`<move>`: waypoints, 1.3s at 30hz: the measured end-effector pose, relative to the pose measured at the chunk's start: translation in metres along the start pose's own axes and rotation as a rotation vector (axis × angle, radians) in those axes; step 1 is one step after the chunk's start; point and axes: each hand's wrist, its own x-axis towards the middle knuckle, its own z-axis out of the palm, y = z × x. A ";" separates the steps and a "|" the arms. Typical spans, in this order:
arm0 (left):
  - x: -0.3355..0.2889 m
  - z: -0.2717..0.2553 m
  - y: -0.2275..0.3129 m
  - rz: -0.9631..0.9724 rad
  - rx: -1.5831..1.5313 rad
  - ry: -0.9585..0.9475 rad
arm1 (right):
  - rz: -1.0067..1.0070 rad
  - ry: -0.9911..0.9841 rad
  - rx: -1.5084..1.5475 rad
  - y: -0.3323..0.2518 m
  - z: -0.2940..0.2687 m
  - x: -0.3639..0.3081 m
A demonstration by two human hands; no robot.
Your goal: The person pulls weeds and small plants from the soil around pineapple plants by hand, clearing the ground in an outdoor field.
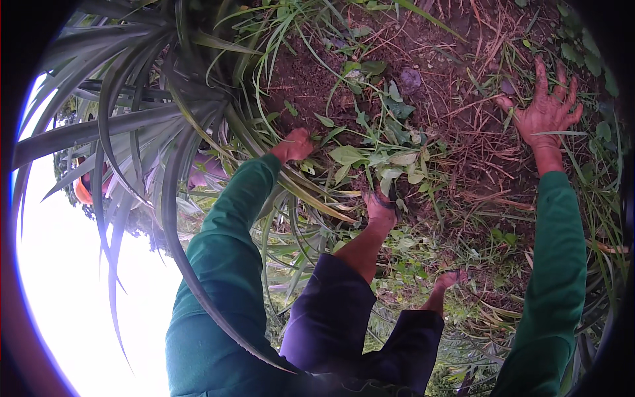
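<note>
My left hand [297,145] is closed low over the soil at the foot of a large plant with long, narrow, arching leaves [135,129]. What its fingers hold, if anything, is hidden. Just to its right grow broad-leaved green weeds [354,155]. Thin grass blades [274,49] rise above the same hand. Over on the right, my right hand [546,118] is spread flat toward the ground, fingers apart and nothing gripped. Dry stalks and brown litter [479,135] lie beside it. Both arms wear green sleeves.
My feet, one at the weeds [380,208] and one farther back [450,278], stand among low growth. A purplish stone-like lump [410,81] lies on the soil. Behind the long leaves at left, another person in orange headwear [83,190] is partly visible. Leafy plants [589,49] edge the right.
</note>
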 end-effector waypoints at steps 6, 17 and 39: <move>-0.014 0.022 -0.079 -0.464 0.210 0.181 | 0.024 0.033 0.012 -0.011 -0.001 0.010; -0.006 -0.012 -0.059 -0.658 -0.061 0.082 | 0.006 -0.037 -0.032 -0.003 -0.005 0.006; 0.139 -0.279 0.058 -0.227 0.235 0.640 | 0.038 -0.072 -0.036 -0.003 -0.007 0.004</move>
